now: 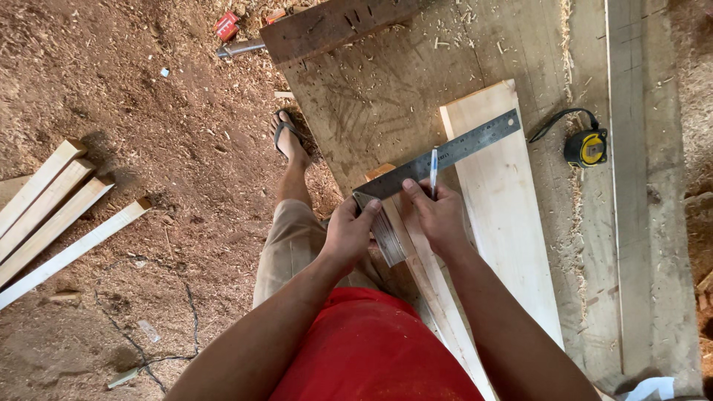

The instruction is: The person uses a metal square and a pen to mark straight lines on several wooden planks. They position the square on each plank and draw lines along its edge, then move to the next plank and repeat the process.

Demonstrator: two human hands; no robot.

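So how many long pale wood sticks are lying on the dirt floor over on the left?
4, side by side and slanted on the sawdusty floor: top stick, second, third, and the longest, lowest one. Their left ends run out of view.

A steel try square with a long grey graduated blade lies across the middle of the frame, its blade running from the lower left up towards the upper right. The blade rests flat on a pale, freshly cut rectangular wooden plank, which stretches from the upper centre down to the lower right. The square's darker stock hangs down against the plank's left edge, just below the blade's lower end. A slim blue-and-white pen stands nearly upright at the blade's lower edge, its tip touching the plank near the plank's left edge, centre frame.
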